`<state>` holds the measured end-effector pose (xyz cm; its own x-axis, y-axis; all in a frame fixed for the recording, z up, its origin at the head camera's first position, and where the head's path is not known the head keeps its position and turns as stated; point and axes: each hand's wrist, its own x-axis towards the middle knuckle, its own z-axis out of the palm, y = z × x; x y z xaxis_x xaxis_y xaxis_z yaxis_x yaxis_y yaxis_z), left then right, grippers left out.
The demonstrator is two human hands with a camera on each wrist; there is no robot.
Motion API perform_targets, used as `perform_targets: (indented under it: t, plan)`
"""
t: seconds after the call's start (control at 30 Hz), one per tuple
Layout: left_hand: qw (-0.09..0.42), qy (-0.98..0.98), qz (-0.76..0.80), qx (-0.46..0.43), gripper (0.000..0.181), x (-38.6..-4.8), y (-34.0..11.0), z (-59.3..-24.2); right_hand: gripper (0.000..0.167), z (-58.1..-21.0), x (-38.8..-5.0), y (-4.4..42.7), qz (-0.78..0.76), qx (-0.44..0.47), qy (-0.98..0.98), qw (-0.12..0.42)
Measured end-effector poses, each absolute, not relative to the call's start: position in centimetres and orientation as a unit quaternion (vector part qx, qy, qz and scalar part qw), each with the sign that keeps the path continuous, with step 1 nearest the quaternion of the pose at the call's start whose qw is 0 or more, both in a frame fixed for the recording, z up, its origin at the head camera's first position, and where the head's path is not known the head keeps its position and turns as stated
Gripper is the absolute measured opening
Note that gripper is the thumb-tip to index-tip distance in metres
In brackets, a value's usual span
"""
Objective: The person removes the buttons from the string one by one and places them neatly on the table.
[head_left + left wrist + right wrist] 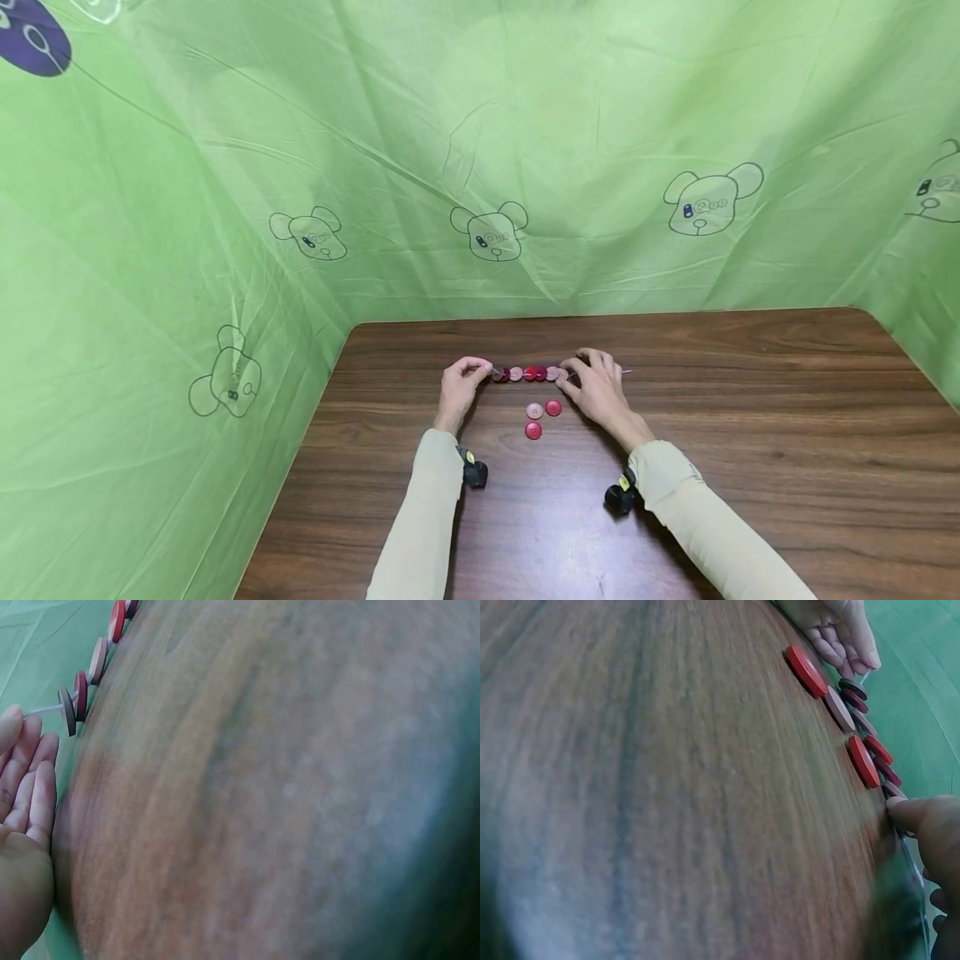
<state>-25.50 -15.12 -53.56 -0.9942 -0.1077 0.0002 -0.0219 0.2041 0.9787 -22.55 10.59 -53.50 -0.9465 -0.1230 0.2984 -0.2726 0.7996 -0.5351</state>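
Observation:
A row of buttons (530,373) in dark red, red, pale pink and grey is strung on a pale string (43,710) above the wooden table. At the row's left end, my left hand (460,389) pinches the string between thumb and finger, just beyond a grey button (67,712). My right hand (600,392) is at the other end, its thumb and finger around the last pale button (562,376). Past that hand the string continues to the right. In the right wrist view, the right thumb (906,814) touches that button; the other fingers are partly hidden.
Nearer to me than the row, a pale pink button (534,411) and two red buttons (553,407) (533,431) lie loose on the table (390,500). A green sheet (585,267) with bear drawings hangs behind and at both sides.

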Motion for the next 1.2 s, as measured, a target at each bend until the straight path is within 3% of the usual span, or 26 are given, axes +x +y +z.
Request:
perform_targets:
  t: [1.2]
  plan:
    - [0.027,-0.775,-0.630,0.042,0.022,-25.4,-15.2,-53.4,0.029,-53.5,-22.1,12.1,0.295,0.100,-0.941,0.134]
